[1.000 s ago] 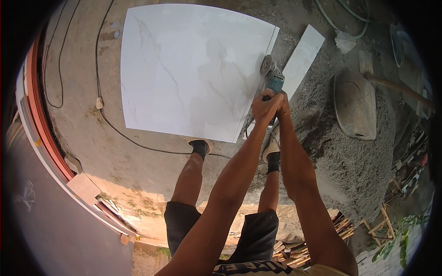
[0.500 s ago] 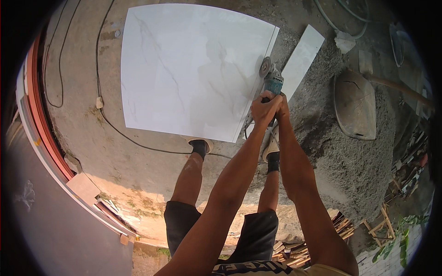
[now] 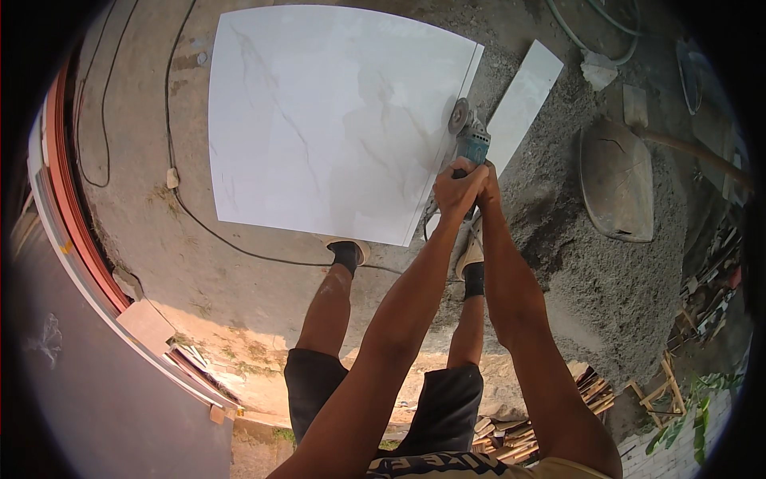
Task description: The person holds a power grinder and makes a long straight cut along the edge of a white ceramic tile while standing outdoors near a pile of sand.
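Both my hands are wrapped round the body of a teal and black angle grinder (image 3: 472, 146). My left hand (image 3: 456, 190) grips it from the left, and my right hand (image 3: 490, 188) closes on it from the right, partly hidden behind the left. The grinder's cutting disc (image 3: 459, 116) stands at the right edge of a large white marble-patterned tile (image 3: 319, 120), near a thin straight line that runs along that edge. Whether the disc touches the tile I cannot tell. The tile lies flat on the ground, just beyond my feet.
A narrow white tile strip (image 3: 527, 96) lies right of the grinder. Grey sand (image 3: 606, 295) is heaped at the right, with a shovel (image 3: 618, 180) on it. A dark power cable (image 3: 231, 241) with a connector (image 3: 172, 178) curves past my feet. Wood scraps (image 3: 511, 441) lie behind me.
Hardly anything differs: the grinder and both hands hold nearly the same place at the tile's right edge. The view has shifted very slightly.
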`<action>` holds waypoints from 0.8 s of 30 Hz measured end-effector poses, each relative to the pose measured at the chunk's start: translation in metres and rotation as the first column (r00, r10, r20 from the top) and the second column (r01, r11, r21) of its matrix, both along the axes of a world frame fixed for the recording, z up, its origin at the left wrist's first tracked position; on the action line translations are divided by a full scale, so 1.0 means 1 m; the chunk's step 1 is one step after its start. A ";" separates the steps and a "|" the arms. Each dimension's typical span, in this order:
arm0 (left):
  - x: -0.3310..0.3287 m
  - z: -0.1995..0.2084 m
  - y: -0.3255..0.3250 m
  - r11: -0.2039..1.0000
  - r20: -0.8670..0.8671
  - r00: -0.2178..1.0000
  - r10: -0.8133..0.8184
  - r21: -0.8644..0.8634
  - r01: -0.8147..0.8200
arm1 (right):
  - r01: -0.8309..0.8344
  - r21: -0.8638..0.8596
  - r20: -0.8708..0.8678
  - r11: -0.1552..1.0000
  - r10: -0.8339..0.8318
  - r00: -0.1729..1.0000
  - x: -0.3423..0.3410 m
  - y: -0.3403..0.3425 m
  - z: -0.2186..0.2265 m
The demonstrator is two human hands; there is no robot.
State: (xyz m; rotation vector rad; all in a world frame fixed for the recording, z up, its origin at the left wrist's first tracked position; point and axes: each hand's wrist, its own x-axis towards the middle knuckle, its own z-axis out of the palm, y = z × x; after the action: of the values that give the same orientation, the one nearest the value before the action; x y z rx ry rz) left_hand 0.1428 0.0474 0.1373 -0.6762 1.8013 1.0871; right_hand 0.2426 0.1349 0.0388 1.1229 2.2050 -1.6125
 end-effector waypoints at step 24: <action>0.010 -0.006 -0.011 0.999 -0.032 0.999 0.025 0.049 -0.024 | 0.138 -0.251 0.230 0.958 -0.079 0.970 -0.008 -0.010 0.022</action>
State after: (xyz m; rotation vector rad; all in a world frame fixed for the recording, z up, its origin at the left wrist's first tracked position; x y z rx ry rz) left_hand 0.1527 0.0363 0.1308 -0.6563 1.7928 1.1610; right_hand 0.2344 0.1252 0.0611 1.2907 1.7581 -1.6756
